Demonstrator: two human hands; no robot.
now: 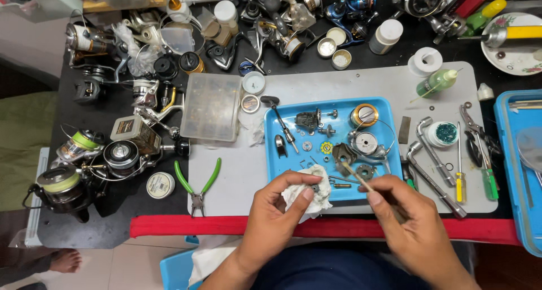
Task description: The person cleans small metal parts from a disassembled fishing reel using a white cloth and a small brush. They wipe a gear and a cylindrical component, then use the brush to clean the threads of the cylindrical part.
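White tissue [307,193], crumpled and smudged grey, sits pinched in the left hand [278,211], whose fingers curl closed around it and a small dark metal part [315,187] tucked in the folds. The right hand [407,222] is closed too, gripping a thin wooden stick [357,177] that slants up and left, its tip close to the tissue. Both hands hover over the near edge of a blue tray [272,154], which holds scattered reel parts: a spool [364,115], a yellow gear [326,147], washers and screws. The tray rests on a grey mat [237,177] on the table. Green-handled pliers [197,182] lie to the left on the mat, wrenches [432,163] and screwdrivers [460,180] to the right. Farther left and along the far side, fishing reels [121,154] crowd the black table [84,233], whose near edge is trimmed in red.
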